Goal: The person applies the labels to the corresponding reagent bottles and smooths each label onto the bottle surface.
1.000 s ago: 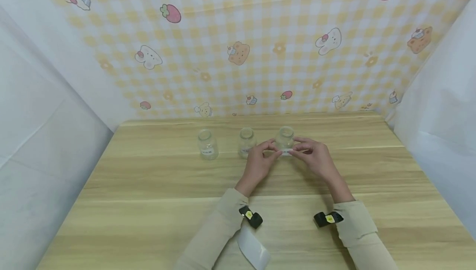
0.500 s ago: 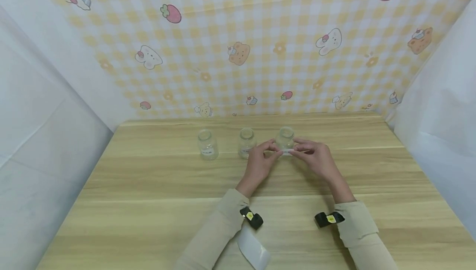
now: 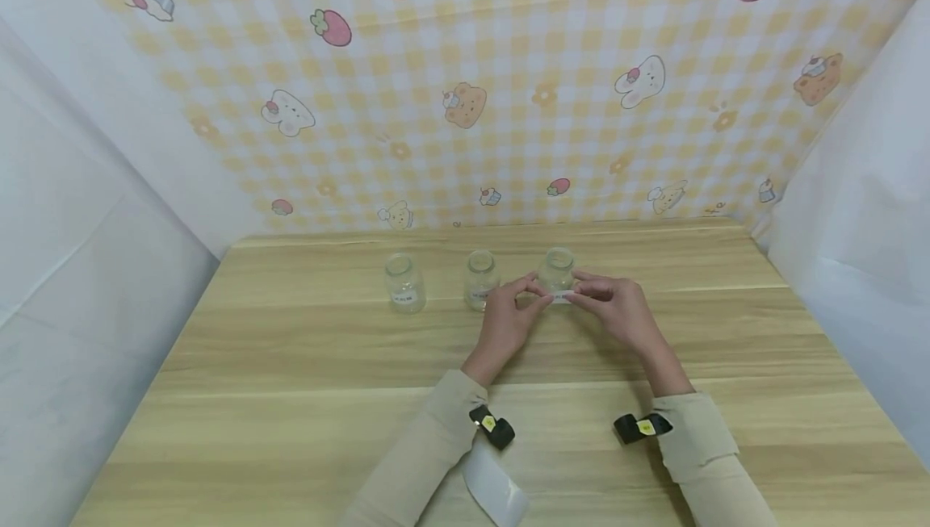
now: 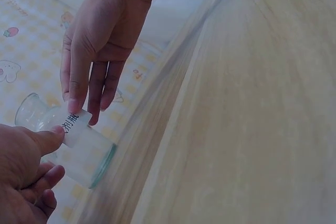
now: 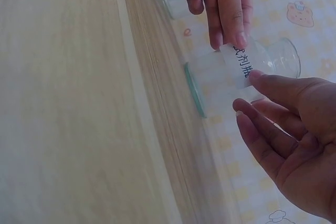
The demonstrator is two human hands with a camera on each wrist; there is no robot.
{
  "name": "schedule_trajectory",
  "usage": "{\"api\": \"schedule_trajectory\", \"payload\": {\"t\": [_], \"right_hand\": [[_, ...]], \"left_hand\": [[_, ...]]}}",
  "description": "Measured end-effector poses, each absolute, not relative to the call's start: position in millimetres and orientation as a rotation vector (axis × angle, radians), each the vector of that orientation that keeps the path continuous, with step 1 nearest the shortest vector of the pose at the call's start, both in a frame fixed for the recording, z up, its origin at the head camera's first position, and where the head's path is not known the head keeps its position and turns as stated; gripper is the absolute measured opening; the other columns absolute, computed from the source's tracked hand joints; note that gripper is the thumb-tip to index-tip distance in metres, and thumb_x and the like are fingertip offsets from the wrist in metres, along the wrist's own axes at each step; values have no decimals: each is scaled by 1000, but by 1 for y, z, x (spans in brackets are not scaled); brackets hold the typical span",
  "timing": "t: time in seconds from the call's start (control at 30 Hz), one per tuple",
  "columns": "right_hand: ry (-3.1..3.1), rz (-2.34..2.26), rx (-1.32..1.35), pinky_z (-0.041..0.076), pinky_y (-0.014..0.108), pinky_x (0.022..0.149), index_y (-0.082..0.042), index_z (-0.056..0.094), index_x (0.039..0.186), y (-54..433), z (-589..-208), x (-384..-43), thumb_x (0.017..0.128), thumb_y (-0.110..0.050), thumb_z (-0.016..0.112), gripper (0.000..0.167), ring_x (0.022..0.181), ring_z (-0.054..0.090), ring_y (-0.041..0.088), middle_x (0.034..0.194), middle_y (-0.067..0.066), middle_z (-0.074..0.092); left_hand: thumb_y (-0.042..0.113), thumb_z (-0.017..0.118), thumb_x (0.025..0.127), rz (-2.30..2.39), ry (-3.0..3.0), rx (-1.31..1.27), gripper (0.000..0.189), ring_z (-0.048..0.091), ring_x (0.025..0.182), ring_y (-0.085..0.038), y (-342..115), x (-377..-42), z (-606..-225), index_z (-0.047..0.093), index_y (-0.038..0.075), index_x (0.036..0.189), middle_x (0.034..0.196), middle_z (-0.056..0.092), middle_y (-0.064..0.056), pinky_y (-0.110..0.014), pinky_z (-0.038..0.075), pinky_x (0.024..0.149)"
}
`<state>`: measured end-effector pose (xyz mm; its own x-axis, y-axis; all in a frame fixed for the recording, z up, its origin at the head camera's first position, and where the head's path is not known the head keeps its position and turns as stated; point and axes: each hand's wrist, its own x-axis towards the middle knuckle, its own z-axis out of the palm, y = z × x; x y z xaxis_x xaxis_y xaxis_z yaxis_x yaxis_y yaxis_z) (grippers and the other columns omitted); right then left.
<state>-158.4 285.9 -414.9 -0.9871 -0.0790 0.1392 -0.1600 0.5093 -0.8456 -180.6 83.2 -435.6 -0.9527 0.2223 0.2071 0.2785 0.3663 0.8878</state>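
Note:
Both hands are at the rightmost of three clear glass jars, which stands upright on the table. A white label with dark handwritten characters lies across its front. My left hand has its thumb on the label's left end, with fingers round the jar's side. From the other side, my right hand presses its thumb on the right end while its fingers reach round the glass. In the right wrist view the right hand's lower fingers are loosely bent. The thumbs cover both ends of the label.
A middle jar and a left jar, each with a white label, stand in a row. A strip of pale glossy sheet lies under the left forearm. Behind the wooden table hangs a yellow checked cloth.
Both hands keep the same place at the jar's label. The view has shifted very slightly; nothing else visibly differs.

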Motion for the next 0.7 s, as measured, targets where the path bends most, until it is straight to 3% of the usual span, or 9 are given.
{"api": "schedule_trajectory", "payload": {"t": [0.07, 0.13, 0.2, 0.27, 0.33, 0.5, 0.6, 0.7], "right_hand": [[-2659, 1505, 202, 57, 42, 92, 3, 78, 105, 286, -414, -158, 96, -18, 76, 22, 113, 69, 38, 136, 18, 65], [-2661, 1508, 194, 56, 41, 92, 3, 78, 106, 286, -414, -158, 96, -18, 76, 23, 114, 69, 37, 137, 18, 65], [-2663, 1507, 191, 56, 41, 92, 3, 78, 106, 286, -414, -157, 96, -18, 76, 23, 115, 69, 37, 137, 18, 65], [-2662, 1506, 191, 56, 41, 92, 3, 78, 107, 286, -414, -158, 96, -18, 76, 23, 115, 69, 37, 137, 18, 64], [-2657, 1509, 193, 56, 40, 92, 3, 78, 107, 286, -414, -158, 96, -17, 76, 23, 115, 69, 38, 137, 19, 64], [-2647, 1511, 193, 56, 39, 92, 3, 78, 107, 286, -414, -159, 95, -16, 76, 22, 115, 69, 37, 137, 19, 64], [-2644, 1515, 197, 56, 39, 92, 3, 78, 107, 286, -414, -159, 95, -15, 77, 22, 116, 68, 38, 136, 20, 64], [-2640, 1520, 199, 56, 38, 92, 3, 78, 107, 286, -414, -158, 94, -14, 77, 22, 117, 67, 39, 136, 20, 64]], "left_hand": [[21, 77, 94, -1674, -2558, -462, 10, 61, 60, -11, 83, -180, -436, 74, 12, 93, 136, 66, -13, -39, 51, 103], [21, 77, 94, -1681, -2558, -461, 10, 38, 42, -7, 84, -180, -436, 74, 12, 94, 136, 65, -14, -30, 54, 84], [21, 77, 94, -1682, -2558, -457, 10, 29, 38, -3, 84, -180, -435, 74, 12, 94, 136, 66, -14, -23, 50, 63], [21, 77, 94, -1686, -2558, -454, 10, 29, 36, -3, 85, -179, -435, 74, 11, 94, 136, 66, -14, -20, 38, 47], [20, 77, 94, -1689, -2560, -451, 10, 28, 36, -2, 85, -179, -435, 74, 11, 94, 136, 65, -13, -19, 34, 43], [19, 77, 95, -1685, -2569, -446, 9, 30, 37, -4, 86, -180, -435, 74, 11, 95, 137, 65, -12, -23, 43, 50], [19, 77, 94, -1676, -2564, -439, 8, 50, 48, -10, 86, -180, -434, 74, 12, 95, 137, 65, -11, -30, 56, 77], [18, 77, 95, -1682, -2554, -436, 7, 72, 85, -20, 86, -180, -434, 73, 12, 94, 136, 66, -11, -41, 50, 105]]}}
